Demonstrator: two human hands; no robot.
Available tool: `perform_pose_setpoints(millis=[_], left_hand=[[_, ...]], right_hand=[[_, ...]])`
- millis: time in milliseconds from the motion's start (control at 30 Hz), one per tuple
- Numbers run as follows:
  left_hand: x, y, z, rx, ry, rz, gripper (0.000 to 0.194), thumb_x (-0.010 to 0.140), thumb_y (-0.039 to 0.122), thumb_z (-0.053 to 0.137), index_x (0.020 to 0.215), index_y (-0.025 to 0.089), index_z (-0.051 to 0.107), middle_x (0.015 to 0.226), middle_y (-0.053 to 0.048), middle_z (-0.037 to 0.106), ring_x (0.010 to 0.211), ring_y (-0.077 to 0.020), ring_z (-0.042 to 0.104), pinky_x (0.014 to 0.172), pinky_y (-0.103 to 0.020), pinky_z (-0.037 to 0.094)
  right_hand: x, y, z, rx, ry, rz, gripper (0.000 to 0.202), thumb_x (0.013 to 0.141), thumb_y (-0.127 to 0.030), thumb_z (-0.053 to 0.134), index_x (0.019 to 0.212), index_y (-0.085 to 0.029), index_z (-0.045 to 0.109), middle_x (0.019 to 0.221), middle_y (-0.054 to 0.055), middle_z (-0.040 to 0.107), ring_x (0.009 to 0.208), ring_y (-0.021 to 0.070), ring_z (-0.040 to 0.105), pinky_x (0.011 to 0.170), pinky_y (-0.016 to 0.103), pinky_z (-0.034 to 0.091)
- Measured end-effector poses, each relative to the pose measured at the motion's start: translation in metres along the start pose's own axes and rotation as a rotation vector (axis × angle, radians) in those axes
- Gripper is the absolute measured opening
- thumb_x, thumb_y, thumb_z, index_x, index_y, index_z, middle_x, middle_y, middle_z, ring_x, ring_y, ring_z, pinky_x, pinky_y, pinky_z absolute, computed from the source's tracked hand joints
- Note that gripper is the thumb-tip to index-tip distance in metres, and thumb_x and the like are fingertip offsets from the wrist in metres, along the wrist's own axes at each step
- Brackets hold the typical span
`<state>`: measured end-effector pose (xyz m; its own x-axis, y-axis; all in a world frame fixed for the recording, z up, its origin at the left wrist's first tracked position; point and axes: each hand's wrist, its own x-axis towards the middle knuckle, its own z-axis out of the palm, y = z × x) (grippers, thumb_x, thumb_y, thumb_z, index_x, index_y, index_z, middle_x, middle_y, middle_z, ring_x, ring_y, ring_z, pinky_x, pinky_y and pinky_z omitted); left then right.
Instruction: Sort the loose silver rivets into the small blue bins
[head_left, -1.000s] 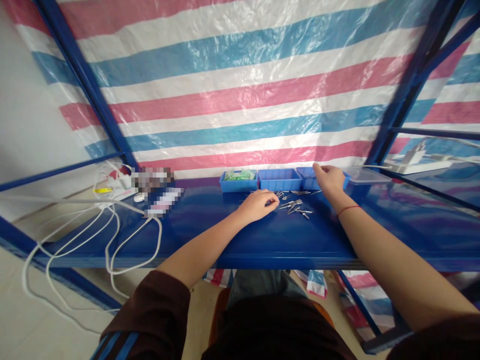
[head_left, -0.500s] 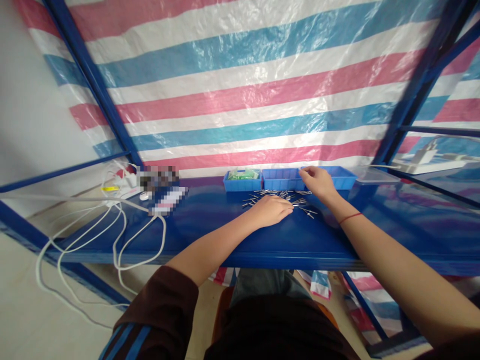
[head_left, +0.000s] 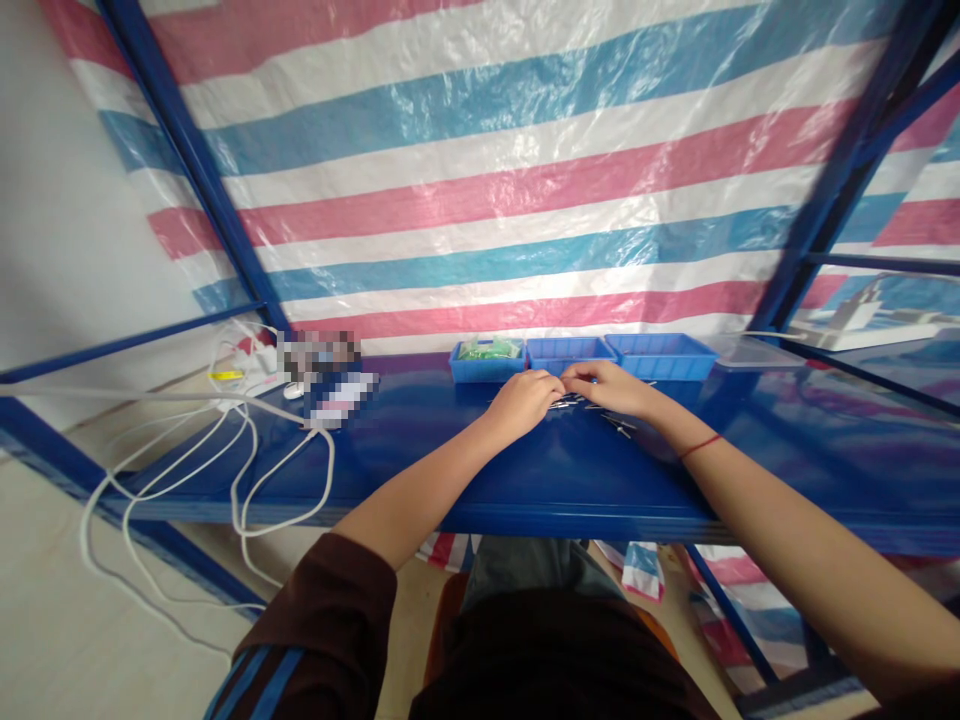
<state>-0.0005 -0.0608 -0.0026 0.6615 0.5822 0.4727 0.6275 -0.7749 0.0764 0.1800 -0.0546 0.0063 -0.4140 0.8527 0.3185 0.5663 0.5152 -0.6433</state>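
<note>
My left hand [head_left: 525, 400] and my right hand [head_left: 606, 388] meet over a loose pile of thin silvery metal pins that look like blind rivets [head_left: 619, 424]. Both hands have their fingers curled down, with the fingertips close together or touching. What they grip, if anything, is hidden by the fingers. Much of the pile lies under the hands. Behind it stand three blue plastic bins: the left bin [head_left: 487, 370] with a green and clear plastic bag [head_left: 489, 349], the middle bin [head_left: 574, 350] and the right bin [head_left: 661, 360].
The pile lies on a blue metal tabletop [head_left: 420, 460]. White cables [head_left: 247, 480] loop over its left side beside blurred-out items [head_left: 337, 395]. A clear plastic lid [head_left: 757, 352] lies right of the bins. A striped sheet [head_left: 525, 180] hangs behind, between blue posts.
My right hand has come down and left from the middle bin's edge to the pile. My left hand has shifted slightly up and left, and its fingers are more curled.
</note>
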Motion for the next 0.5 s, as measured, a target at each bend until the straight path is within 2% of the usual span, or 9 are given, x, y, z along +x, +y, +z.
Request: perform_pose_setpoints(millis=[167, 367, 500], left_hand=[[-0.0019, -0.001, -0.0055, -0.085, 0.045, -0.059, 0.022, 0.089, 0.02, 0.043, 0.093, 0.017, 0.064, 0.096, -0.006, 0.066, 0.091, -0.0167, 0.061, 0.085, -0.027, 0.045], [-0.0013, -0.0001, -0.009, -0.202, 0.151, -0.08, 0.018, 0.089, 0.02, 0.044, 0.09, 0.017, 0.062, 0.092, -0.005, 0.066, 0.09, -0.0164, 0.061, 0.084, -0.028, 0.045], [0.0012, -0.0021, -0.0042, -0.454, 0.284, -0.237, 0.011, 0.082, 0.024, 0.055, 0.091, 0.018, 0.06, 0.087, -0.003, 0.068, 0.082, -0.0143, 0.063, 0.077, -0.026, 0.048]], right_hand=[[-0.0015, -0.0013, 0.0021, 0.021, -0.031, -0.012, 0.027, 0.077, -0.034, 0.048, 0.08, -0.015, 0.066, 0.075, 0.003, 0.065, 0.07, 0.0159, 0.055, 0.066, 0.028, 0.042], [-0.0007, -0.0035, -0.0013, 0.157, -0.042, 0.052, 0.027, 0.073, -0.041, 0.056, 0.076, -0.015, 0.063, 0.073, 0.003, 0.062, 0.064, 0.014, 0.052, 0.062, 0.028, 0.04], [-0.0018, -0.0086, -0.0023, 0.288, -0.04, 0.064, 0.035, 0.07, -0.05, 0.061, 0.074, -0.015, 0.06, 0.068, 0.002, 0.057, 0.06, 0.012, 0.048, 0.057, 0.027, 0.038]])
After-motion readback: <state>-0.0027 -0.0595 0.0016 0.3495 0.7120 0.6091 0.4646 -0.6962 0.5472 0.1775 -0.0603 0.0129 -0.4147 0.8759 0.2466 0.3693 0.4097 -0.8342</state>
